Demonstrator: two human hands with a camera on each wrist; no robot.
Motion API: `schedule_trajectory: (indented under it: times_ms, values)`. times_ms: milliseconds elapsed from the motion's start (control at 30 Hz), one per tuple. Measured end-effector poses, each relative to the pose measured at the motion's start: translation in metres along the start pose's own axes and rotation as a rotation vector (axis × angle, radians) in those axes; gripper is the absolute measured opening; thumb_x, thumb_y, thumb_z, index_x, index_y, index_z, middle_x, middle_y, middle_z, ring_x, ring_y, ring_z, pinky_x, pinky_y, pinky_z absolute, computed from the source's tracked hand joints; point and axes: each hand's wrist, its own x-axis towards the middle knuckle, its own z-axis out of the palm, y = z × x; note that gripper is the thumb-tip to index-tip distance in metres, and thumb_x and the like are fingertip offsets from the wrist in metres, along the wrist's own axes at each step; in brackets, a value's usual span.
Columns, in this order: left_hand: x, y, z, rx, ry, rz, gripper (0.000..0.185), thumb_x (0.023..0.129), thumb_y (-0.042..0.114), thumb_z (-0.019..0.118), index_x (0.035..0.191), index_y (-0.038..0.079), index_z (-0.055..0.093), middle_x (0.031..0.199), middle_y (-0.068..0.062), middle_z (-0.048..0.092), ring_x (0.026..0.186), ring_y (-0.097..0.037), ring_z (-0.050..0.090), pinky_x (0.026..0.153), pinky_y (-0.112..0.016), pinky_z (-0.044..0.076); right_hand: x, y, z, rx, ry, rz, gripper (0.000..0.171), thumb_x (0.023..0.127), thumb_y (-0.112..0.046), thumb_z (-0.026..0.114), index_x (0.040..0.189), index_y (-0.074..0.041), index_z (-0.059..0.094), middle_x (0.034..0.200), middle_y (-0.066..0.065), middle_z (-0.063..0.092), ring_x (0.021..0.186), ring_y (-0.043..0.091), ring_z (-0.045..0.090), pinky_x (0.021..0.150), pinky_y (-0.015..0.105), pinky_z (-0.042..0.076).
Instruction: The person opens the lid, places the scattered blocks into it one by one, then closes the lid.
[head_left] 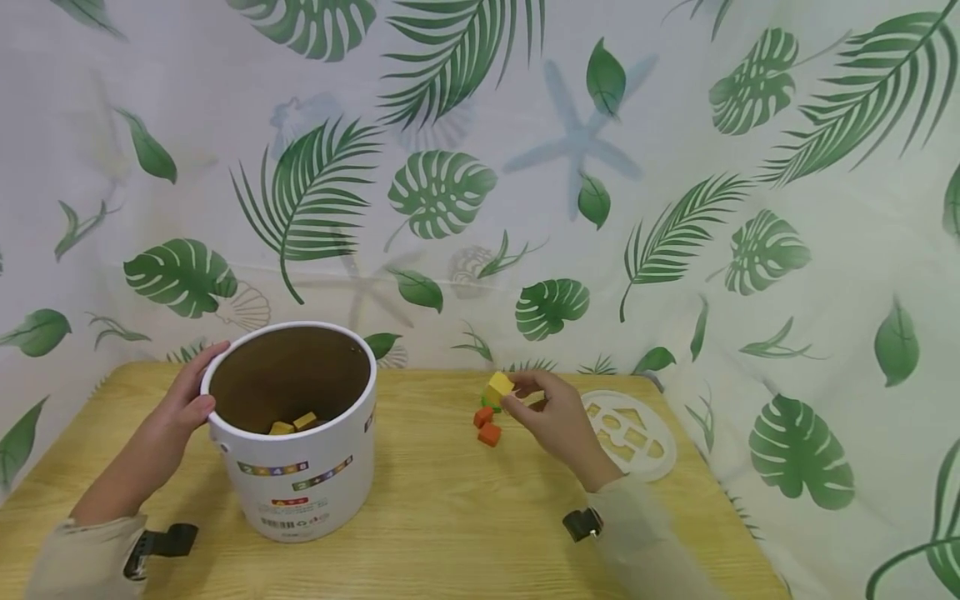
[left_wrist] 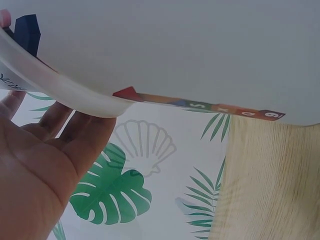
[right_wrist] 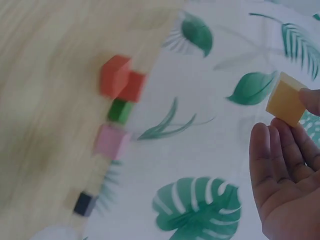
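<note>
A small yellow wooden block (head_left: 499, 387) is pinched at the fingertips of the right hand (head_left: 558, 423), raised just above the pale wooden table (head_left: 450, 517). The left hand (head_left: 183, 398) is wrapped around the rim of the white cylindrical tub (head_left: 300, 475), thumb over the edge, steadying it (two yellow blocks lie inside). The pinch is best kept firm and the tub held still while the block is carried across. Just below the fingers, two orange cubes (head_left: 486, 426) are clustered; a white shape-sorter lid (head_left: 637, 433) lies just beyond the palm.
</note>
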Motion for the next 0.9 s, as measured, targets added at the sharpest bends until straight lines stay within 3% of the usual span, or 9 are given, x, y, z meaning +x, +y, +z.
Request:
schedule_trajectory:
  times_ms: [133,267,367,467,500,600,700,900]
  values:
    - [0.001,-0.002,-0.001,0.000,0.001,0.004,0.059,0.111,0.025,0.036,0.166,0.028,0.014,0.153,0.010,0.032,0.130,-0.003,0.034,0.105,-0.082,0.021,0.008,-0.029,0.015,0.084,0.001,-0.090,0.028,0.092,-0.013,0.079,0.118,-0.006,0.071,0.106,0.006,0.070,0.098,0.021,0.066,0.081,0.035,0.060]
    - [-0.001,-0.002,-0.002,0.005,0.003,0.018,0.058,0.111,0.022,0.035,0.166,0.028,0.015,0.153,0.012,0.032,0.132,-0.004,0.033,0.113,-0.061,0.024,0.015,-0.058,0.031,0.145,-0.012,-0.199,0.027,0.092,-0.011,0.078,0.117,-0.007,0.070,0.110,0.006,0.070,0.102,0.025,0.066,0.085,0.041,0.060]
    - [-0.004,0.000,-0.001,0.071,0.043,0.046,0.059,0.111,0.019,0.039,0.166,0.026,0.020,0.150,0.018,0.035,0.130,0.001,0.035,0.114,-0.065,0.028,0.020,-0.077,0.043,0.182,-0.031,-0.261,0.027,0.092,-0.009,0.077,0.118,-0.008,0.069,0.113,0.005,0.069,0.104,0.028,0.065,0.086,0.041,0.060]
    - [-0.006,0.002,0.000,0.163,0.107,0.070,0.059,0.109,0.016,0.045,0.165,0.024,0.026,0.145,0.023,0.039,0.126,0.004,0.037,0.101,-0.080,0.033,0.024,-0.096,0.055,0.202,-0.043,-0.312,0.028,0.091,-0.008,0.076,0.118,-0.007,0.068,0.114,0.005,0.069,0.105,0.026,0.064,0.088,0.040,0.059]
    - [-0.007,0.003,0.000,0.201,0.128,0.071,0.060,0.108,0.016,0.047,0.165,0.025,0.028,0.144,0.025,0.040,0.126,0.006,0.038,0.100,-0.078,0.037,0.026,-0.103,0.059,0.204,-0.044,-0.328,0.028,0.091,-0.007,0.076,0.118,-0.007,0.068,0.115,0.005,0.069,0.105,0.026,0.064,0.088,0.039,0.059]
    - [-0.008,0.003,-0.001,0.236,0.144,0.068,0.061,0.108,0.014,0.048,0.165,0.025,0.028,0.147,0.025,0.040,0.127,0.007,0.037,0.107,-0.043,0.046,0.033,-0.121,0.072,0.191,-0.062,-0.372,0.029,0.091,-0.007,0.076,0.118,-0.005,0.067,0.115,0.005,0.069,0.105,0.023,0.064,0.091,0.034,0.057]
    - [-0.008,0.002,-0.002,0.235,0.136,0.073,0.062,0.108,0.012,0.047,0.165,0.025,0.027,0.152,0.024,0.038,0.130,0.008,0.036,0.094,-0.012,0.036,0.040,-0.140,0.085,0.191,-0.109,-0.371,0.029,0.092,-0.007,0.075,0.119,-0.004,0.066,0.113,0.006,0.068,0.103,0.020,0.065,0.092,0.027,0.056]
    - [-0.005,0.004,-0.001,0.214,0.127,0.097,0.060,0.108,0.009,0.046,0.164,0.022,0.030,0.150,0.024,0.039,0.128,0.005,0.040,0.090,-0.009,0.038,0.058,-0.172,0.107,0.244,-0.253,-0.254,0.024,0.093,-0.010,0.074,0.116,-0.009,0.067,0.106,-0.004,0.068,0.093,0.005,0.066,0.087,0.019,0.055]
